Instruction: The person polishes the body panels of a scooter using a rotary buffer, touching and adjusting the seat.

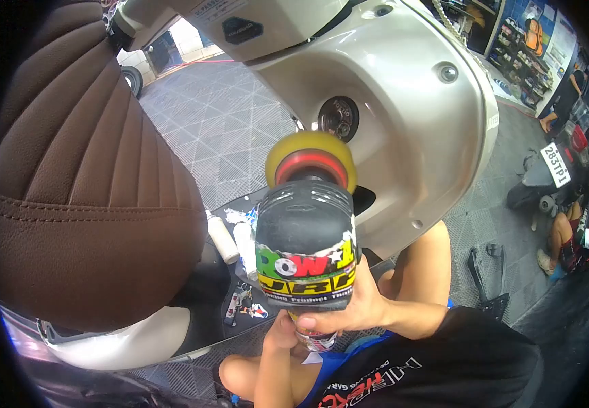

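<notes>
A black power polisher [305,224] with colourful stickers is in the middle of the view, its yellow foam pad [275,155] facing the scooter's champagne-coloured inner leg panel [403,136]. Whether the pad touches the panel I cannot tell. My right hand [357,306] wraps round the polisher's rear and side. Lower down, my left hand [281,332] is closed on its handle, with the fingers partly hidden. Just above the pad is the round black ignition lock [339,117].
The scooter's brown stitched seat [97,190] fills the left side. White bottles [222,239] and a bunch of keys [243,302] lie by the footboard. A black metal stand [490,285] is on the tiled floor. Another motorcycle [546,180] and a seated person [566,234] are at right.
</notes>
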